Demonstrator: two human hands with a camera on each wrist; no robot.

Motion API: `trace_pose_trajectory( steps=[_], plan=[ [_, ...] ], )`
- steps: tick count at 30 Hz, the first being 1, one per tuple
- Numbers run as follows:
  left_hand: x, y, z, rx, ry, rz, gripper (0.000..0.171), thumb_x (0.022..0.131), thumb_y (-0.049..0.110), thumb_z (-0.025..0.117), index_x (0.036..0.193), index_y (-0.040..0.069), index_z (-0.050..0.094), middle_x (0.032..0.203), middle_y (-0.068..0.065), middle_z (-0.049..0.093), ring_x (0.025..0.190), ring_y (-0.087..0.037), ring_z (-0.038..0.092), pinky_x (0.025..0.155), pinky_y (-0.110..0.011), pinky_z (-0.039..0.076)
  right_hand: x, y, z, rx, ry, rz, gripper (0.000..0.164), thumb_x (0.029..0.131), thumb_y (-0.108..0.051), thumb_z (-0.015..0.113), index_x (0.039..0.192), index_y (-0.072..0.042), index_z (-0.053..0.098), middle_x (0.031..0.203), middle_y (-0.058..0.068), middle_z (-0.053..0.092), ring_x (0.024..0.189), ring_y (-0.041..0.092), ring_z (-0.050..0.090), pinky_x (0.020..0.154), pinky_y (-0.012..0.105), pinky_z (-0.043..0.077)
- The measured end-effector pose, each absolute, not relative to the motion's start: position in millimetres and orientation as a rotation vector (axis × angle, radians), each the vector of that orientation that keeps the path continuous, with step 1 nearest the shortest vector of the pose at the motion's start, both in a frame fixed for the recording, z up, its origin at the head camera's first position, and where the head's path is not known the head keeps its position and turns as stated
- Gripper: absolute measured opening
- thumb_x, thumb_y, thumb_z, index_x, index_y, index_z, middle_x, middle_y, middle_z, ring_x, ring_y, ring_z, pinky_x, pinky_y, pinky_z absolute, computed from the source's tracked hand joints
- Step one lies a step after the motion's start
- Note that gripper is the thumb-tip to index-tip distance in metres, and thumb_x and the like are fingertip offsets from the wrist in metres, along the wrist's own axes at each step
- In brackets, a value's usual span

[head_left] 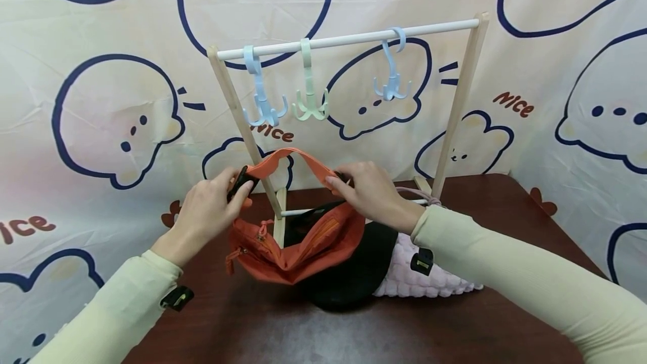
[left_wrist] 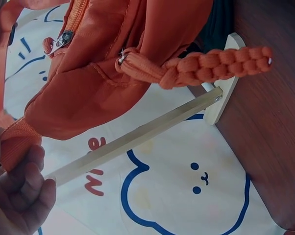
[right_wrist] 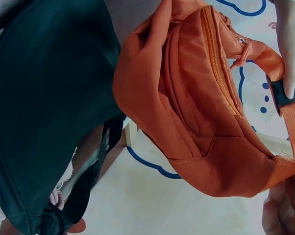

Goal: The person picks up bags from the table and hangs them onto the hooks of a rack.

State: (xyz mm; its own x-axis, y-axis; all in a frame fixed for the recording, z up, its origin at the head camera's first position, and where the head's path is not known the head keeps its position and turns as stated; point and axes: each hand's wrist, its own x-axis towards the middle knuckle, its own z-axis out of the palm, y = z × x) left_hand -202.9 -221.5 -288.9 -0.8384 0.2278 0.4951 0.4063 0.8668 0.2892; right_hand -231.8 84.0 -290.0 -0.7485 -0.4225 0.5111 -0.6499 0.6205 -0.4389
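Note:
An orange waist bag (head_left: 298, 260) hangs in front of me from its strap (head_left: 275, 160), which arches up between my two hands. My left hand (head_left: 204, 209) grips the strap at a black buckle (right_wrist: 283, 94), thumb across it. At the opposite end, my right hand (head_left: 376, 192) pinches the strap near the bag's corner. A thick braided zipper pull (left_wrist: 206, 67) dangles from the bag in the left wrist view. Behind and below it lies a dark green bag (right_wrist: 49, 93) with a black strap, partly hidden by the orange one.
A pink puffy bag (head_left: 411, 274) lies on the brown table (head_left: 212, 324), partly under my right forearm. Behind stands a wooden rack with a white rail (head_left: 354, 39). Two blue hooks (head_left: 262, 94) and a green hook (head_left: 309, 86) hang from it. A printed cloth forms the backdrop.

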Motion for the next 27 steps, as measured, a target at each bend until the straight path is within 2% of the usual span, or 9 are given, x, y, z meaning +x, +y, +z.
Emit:
trace_pose_trajectory(
  steps=[11,19,27],
  plan=[
    [-203,-219,-283,-0.449,-2.531,-0.539,0.029,0.104,0.032,0.056,0.113,0.005,0.061,0.067,-0.003,0.069,0.045,-0.013,0.044,0.044,-0.030,0.034,-233,80,-281,0.858,-2.467,0.864,0.022,0.101,-0.027,0.063,0.090,-0.012,0.076,0.072,-0.002,0.068,0.059,0.010,0.054,0.051,0.025,0.041],
    [-203,-219,-276,-0.450,-2.505,-0.541,0.029,0.104,0.029,0.057,0.115,0.003,0.061,0.068,-0.004,0.069,0.048,-0.014,0.045,0.047,-0.030,0.034,-233,78,-276,0.859,-2.448,0.857,0.022,0.101,-0.027,0.064,0.090,-0.012,0.075,0.071,-0.001,0.066,0.059,0.011,0.053,0.051,0.026,0.040],
    [-203,-217,-271,-0.441,-2.458,-0.518,0.030,0.103,0.026,0.060,0.118,0.000,0.062,0.062,-0.007,0.056,0.047,-0.016,0.042,0.046,-0.030,0.032,-232,75,-271,0.865,-2.405,0.868,0.022,0.100,-0.026,0.064,0.086,-0.012,0.073,0.069,-0.001,0.066,0.056,0.010,0.052,0.051,0.026,0.038]
  ],
)
